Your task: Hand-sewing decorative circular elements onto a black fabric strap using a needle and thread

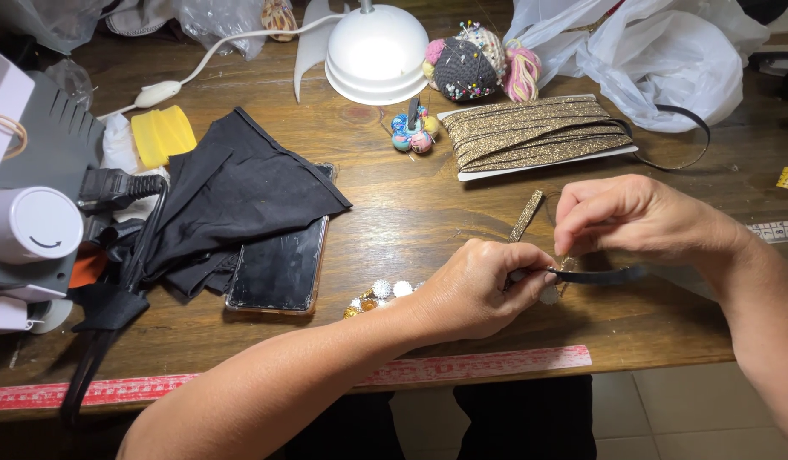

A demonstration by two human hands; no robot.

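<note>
Over the front part of the wooden bench (394,213), the left hand (475,290) has its fingers clenched on one end of a narrow black strap (603,275), pinching it between thumb and forefinger, while the right hand (632,213) pinches down with its fingers at a short gold glitter ribbon piece (527,215) that rises at a slant just above the strap; what exactly the right fingertips grip is hidden behind them. Just left of the left hand lies a small cluster of silver and gold beaded ornaments (381,294), partly covered by the wrist. Farther left a dark phone (280,268) lies flat, its upper end tucked under a heap of black fabric (232,192). Behind the hands sits a white card wound with gold glitter ribbon (534,135), with a bunch of small coloured balls (413,132) beside it, and beyond that a white lamp base (377,53) and a round pincushion full of pins (466,61). White plastic bags (658,60) crowd the far right corner. A yellow sponge-like block (162,135) rests near a white and grey machine (27,196) at the left edge. A pink measuring strip (479,365) runs along the bench's front edge.
</note>
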